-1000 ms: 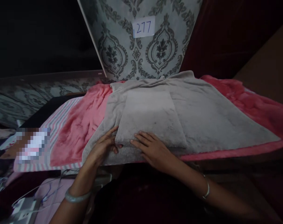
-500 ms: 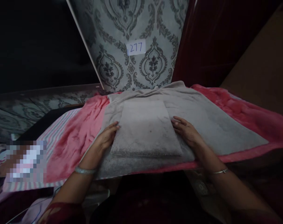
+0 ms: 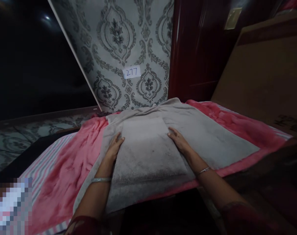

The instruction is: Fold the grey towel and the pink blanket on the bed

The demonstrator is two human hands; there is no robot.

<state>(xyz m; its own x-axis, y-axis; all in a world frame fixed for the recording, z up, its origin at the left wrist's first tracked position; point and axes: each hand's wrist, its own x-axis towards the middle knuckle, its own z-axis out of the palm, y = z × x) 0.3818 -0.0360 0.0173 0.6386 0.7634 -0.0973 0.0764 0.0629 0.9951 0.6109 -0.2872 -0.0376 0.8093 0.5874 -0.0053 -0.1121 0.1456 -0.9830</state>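
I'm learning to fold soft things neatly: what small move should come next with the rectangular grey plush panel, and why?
I'd probably press lightly inward to square the rectangular grey plush panel: its top looks mostly flat, and the open left hand and open right hand are at its opposite side edges.

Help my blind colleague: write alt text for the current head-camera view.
A person's left hand and right hand flank a folded grey cloth on a larger grey cloth. Pink fabric shows on both sides; a wall label reads 277.
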